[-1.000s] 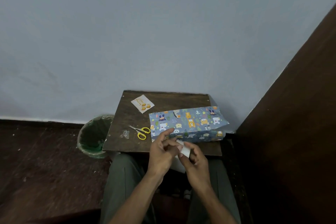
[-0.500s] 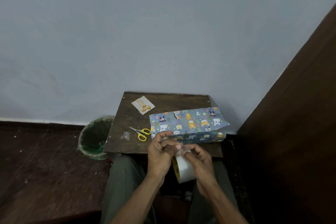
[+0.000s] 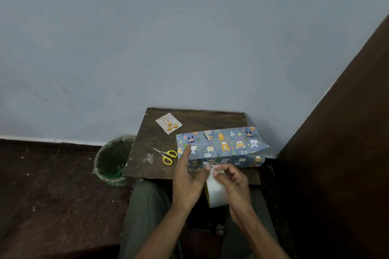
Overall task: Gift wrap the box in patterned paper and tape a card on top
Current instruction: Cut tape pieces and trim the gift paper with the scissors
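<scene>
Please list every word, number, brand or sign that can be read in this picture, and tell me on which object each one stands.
None can be read with certainty.
Card: gold cursive writing above three gold shapes, too small and blurred to read.
Wrapping paper on the box: a small dark mark like lettering near the right end, too blurred to read; the rest is animal drawings.
Tape roll, scissors: no visible text.

A green bin [image 3: 112, 162] stands beside the wooden table [image 3: 189, 118].
</scene>
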